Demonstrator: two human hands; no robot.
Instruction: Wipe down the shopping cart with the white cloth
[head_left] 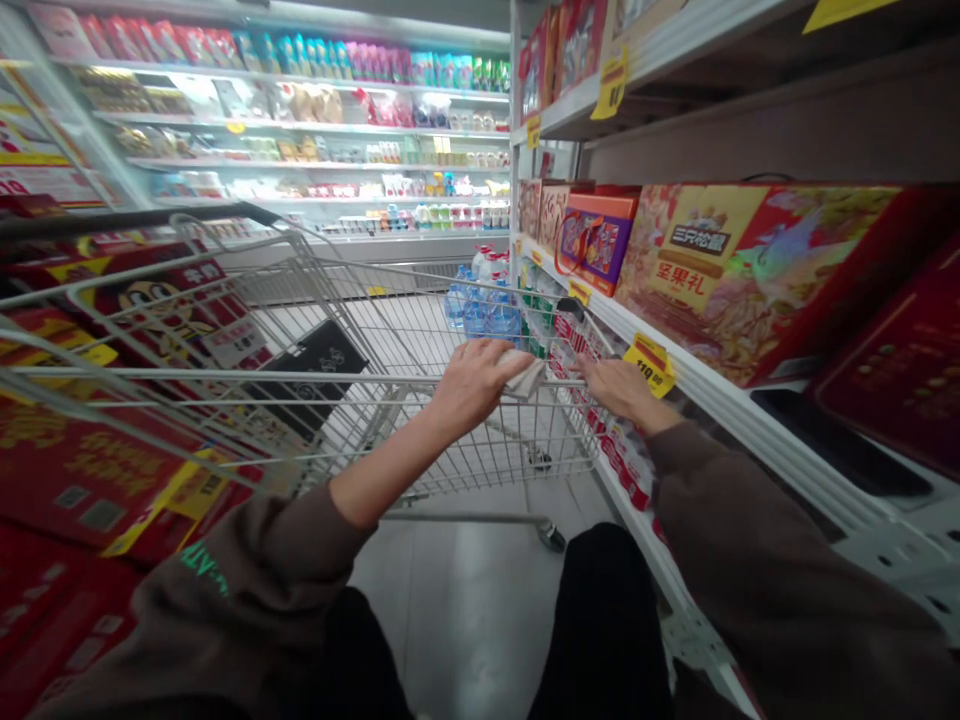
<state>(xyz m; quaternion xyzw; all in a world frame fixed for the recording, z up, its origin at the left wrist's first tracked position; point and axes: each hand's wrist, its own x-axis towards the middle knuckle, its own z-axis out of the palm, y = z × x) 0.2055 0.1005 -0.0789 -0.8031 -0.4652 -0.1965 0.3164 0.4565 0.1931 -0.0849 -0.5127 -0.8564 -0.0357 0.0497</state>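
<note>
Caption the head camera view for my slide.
Left hand and right hand grip a shopping cart handle, red gift boxes shelved alongside.

Bright, even light from overhead; the chiller wall (pixel 300 130) at the far end glows w/ its own strip lights, nearly blown out. My lap (pixel 600 600) & sleeves (pixel 787 580) sit darker at the btm. Wide lens bends the cart (pixel 360 378) rails & the shelf (pixel 712 385) on my right toward the edges. Red boxes (pixel 75 470) on my left are smeared w/ blur; centre is sharpest. Glossy floor (pixel 465 590) shows soft glare.
</note>
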